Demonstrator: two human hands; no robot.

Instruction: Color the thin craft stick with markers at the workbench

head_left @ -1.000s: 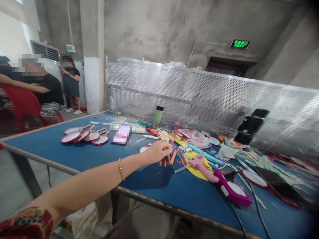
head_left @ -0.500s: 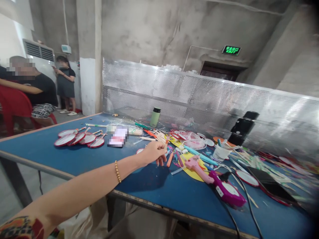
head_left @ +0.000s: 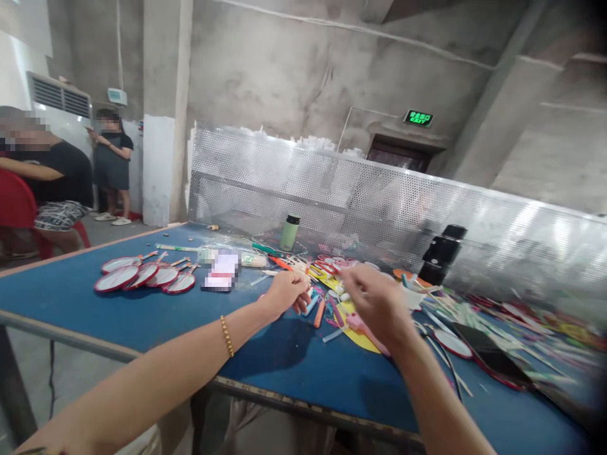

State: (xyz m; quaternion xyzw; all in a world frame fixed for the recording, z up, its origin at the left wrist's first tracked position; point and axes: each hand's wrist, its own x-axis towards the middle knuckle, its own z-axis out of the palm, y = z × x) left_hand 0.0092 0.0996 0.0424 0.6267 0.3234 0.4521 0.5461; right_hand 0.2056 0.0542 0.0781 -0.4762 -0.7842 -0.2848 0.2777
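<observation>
My left hand [head_left: 288, 292], a gold bead bracelet on its wrist, is closed with fingertips pinched on a thin brownish stick [head_left: 308, 265] that points upward. My right hand [head_left: 379, 306] hovers to the right of it, smeared by motion, and I cannot make out anything in its fingers. Partly behind that hand lies a pink glue gun [head_left: 363, 325] on a yellow sheet [head_left: 353, 341]. Orange and blue short sticks, including an orange one [head_left: 319, 313], lie scattered beneath and beside my left hand.
Several red-rimmed round paddles [head_left: 159, 276] lie overlapping on the blue table [head_left: 66, 297]. Near them is a phone [head_left: 222, 272]. A green bottle [head_left: 289, 232] stands by the perforated metal screen [head_left: 265, 170]. Dark phone [head_left: 490, 354], cables and loose strips lie at right.
My right hand has come into view from the right, over the glue gun. My left hand still pinches the stick. The camera view has shifted slightly.
</observation>
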